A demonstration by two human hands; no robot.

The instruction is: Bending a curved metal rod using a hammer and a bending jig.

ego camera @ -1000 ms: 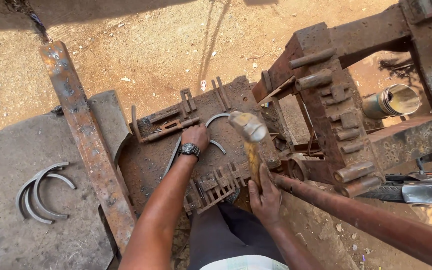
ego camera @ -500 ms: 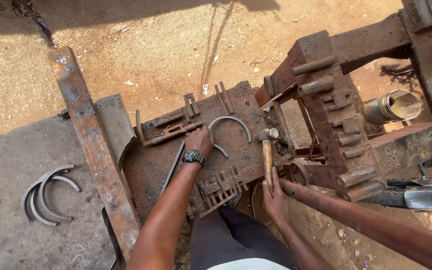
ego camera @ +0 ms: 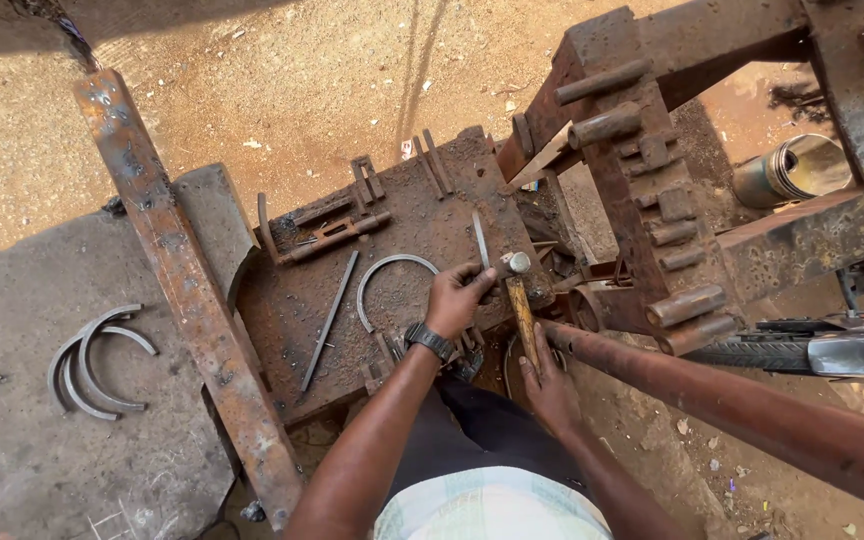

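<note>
A flat metal strip (ego camera: 479, 243) is pinched by the left hand (ego camera: 455, 298) on the rusty tabletop (ego camera: 407, 215), beside a curved metal piece (ego camera: 384, 277). A hammer (ego camera: 521, 300) is clasped by the right hand (ego camera: 550, 383), its head resting against the strip.

My work plate (ego camera: 392, 290) is rusty brown with dark spots. The bent half ring (ego camera: 384, 272) on it is grey. My hammer (ego camera: 522, 300) has a shiny silver head and a yellow-brown wooden handle. My watch (ego camera: 430, 341) is black. The long beam (ego camera: 177, 270) is orange-brown with rust. The curved pieces (ego camera: 92, 365) on the grey slab (ego camera: 22, 420) are grey. The ground (ego camera: 302, 80) is sandy tan.
</note>
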